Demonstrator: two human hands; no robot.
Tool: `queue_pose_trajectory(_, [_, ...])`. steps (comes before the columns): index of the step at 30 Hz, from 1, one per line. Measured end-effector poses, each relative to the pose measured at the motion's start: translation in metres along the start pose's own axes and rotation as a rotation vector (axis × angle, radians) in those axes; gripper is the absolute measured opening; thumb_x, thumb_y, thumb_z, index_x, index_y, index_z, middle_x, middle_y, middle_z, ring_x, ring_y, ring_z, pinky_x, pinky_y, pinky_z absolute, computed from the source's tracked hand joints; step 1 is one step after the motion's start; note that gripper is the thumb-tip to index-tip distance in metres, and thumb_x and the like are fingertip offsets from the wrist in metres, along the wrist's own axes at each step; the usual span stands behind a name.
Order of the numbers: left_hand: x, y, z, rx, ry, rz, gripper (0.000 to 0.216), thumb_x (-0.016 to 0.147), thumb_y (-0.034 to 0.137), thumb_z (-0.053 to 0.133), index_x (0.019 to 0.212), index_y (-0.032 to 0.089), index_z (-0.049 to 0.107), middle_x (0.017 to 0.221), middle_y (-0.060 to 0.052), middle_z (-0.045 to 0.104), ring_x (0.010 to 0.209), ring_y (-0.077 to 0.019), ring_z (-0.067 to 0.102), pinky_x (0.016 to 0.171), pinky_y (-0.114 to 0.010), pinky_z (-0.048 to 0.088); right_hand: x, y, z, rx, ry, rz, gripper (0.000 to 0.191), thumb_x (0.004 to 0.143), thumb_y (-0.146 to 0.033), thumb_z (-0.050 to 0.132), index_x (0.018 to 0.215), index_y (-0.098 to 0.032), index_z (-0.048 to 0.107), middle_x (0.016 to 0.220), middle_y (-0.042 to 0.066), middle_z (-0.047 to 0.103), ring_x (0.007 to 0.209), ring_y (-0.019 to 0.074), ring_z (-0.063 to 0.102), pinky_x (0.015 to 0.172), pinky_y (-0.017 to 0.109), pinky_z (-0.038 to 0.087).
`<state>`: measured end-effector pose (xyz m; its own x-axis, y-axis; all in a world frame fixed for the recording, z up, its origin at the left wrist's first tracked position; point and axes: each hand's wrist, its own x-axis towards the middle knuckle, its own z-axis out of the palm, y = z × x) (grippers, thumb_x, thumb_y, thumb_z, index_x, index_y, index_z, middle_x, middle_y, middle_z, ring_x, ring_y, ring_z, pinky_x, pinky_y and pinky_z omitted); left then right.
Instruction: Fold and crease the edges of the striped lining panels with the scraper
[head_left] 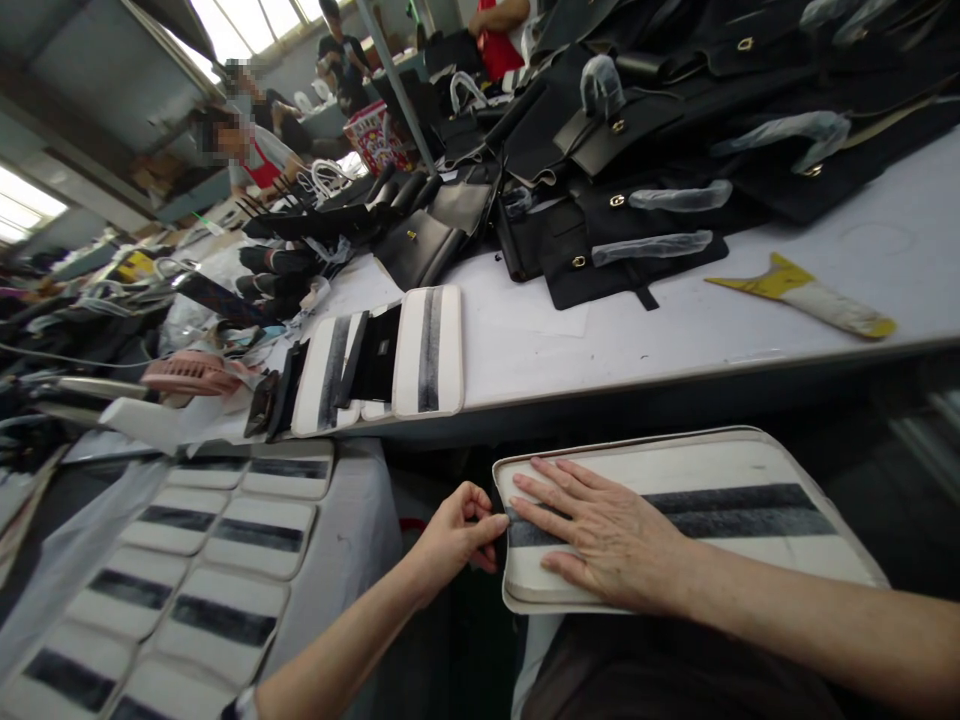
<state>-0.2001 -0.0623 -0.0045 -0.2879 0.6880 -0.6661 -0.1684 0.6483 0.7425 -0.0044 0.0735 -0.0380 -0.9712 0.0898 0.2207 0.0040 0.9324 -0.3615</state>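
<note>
Right grip spread flat on a white panel, left grip at its end

The right grip is released: its palm is down and its fingers lie straight and parted across the panel's left part, over the dark band that runs lengthwise. The left grip has its thumb and curled fingers at the panel's left end, the thumb tip touching the edge where the band meets it; whether it pinches anything there, I cannot tell. The panel, rounded at the corners and rimmed along its edge, lies in front of the person, above dark clothing and just short of the worktop.

To the left, a pale covered surface bears rows of similar banded pieces. On the worktop's near edge, a banded board lies beside a black piece with a small label. A pink fan sits farther left. Black bag parts with gold-coloured clasps and plastic-wrapped handles cover the far side. Near them, on the right, lies a yellow-and-white tool. In the background, a person in a red apron is beside other workers.
</note>
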Motion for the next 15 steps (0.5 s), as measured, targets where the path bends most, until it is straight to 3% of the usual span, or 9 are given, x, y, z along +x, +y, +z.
queue_pose_trajectory(6, [0.013, -0.001, -0.006, 0.019, -0.117, -0.010, 0.044, 0.075, 0.046, 0.075, 0.086, 0.022, 0.040, 0.072, 0.007, 0.053, 0.052, -0.0084, 0.053, 0.050, -0.025, 0.053, 0.005, 0.004, -0.004, 0.091, -0.084, 0.023, 0.066, 0.094, -0.043, 0.054, 0.152, -0.023, 0.031, 0.160, 0.003, 0.024, 0.149, 0.0245, 0.012, 0.122, 0.042, 0.010])
queue_pose_trajectory(10, [0.012, -0.019, -0.004, -0.017, -0.035, 0.082, 0.041, 0.077, 0.047, 0.073, 0.091, 0.022, 0.043, 0.074, 0.006, 0.049, 0.062, -0.0105, 0.053, 0.055, -0.023, 0.050, 0.006, 0.006, -0.012, 0.182, -0.157, 0.062, 0.078, 0.093, -0.053, 0.051, 0.155, -0.017, 0.020, 0.159, 0.008, 0.026, 0.149, 0.0234, 0.011, 0.122, 0.040, 0.011])
queue_pose_trajectory(12, [0.013, -0.029, -0.002, 0.008, 0.037, 0.198, 0.041, 0.078, 0.046, 0.072, 0.101, 0.022, 0.048, 0.085, 0.001, 0.054, 0.078, -0.0145, 0.058, 0.068, -0.027, 0.052, 0.006, 0.007, -0.016, 0.205, -0.181, 0.080, 0.085, 0.091, -0.058, 0.052, 0.156, -0.015, 0.017, 0.158, 0.010, 0.027, 0.149, 0.0228, 0.012, 0.122, 0.039, 0.012])
queue_pose_trajectory(15, [0.016, -0.040, 0.001, 0.116, 0.119, 0.393, 0.054, 0.084, 0.042, 0.067, 0.130, 0.026, 0.044, 0.128, -0.008, 0.054, 0.119, -0.0236, 0.051, 0.103, -0.041, 0.043, 0.008, 0.006, -0.021, 0.227, -0.166, 0.100, 0.091, 0.086, -0.056, 0.060, 0.156, -0.019, 0.015, 0.161, 0.010, 0.019, 0.149, 0.0222, 0.014, 0.121, 0.039, 0.014])
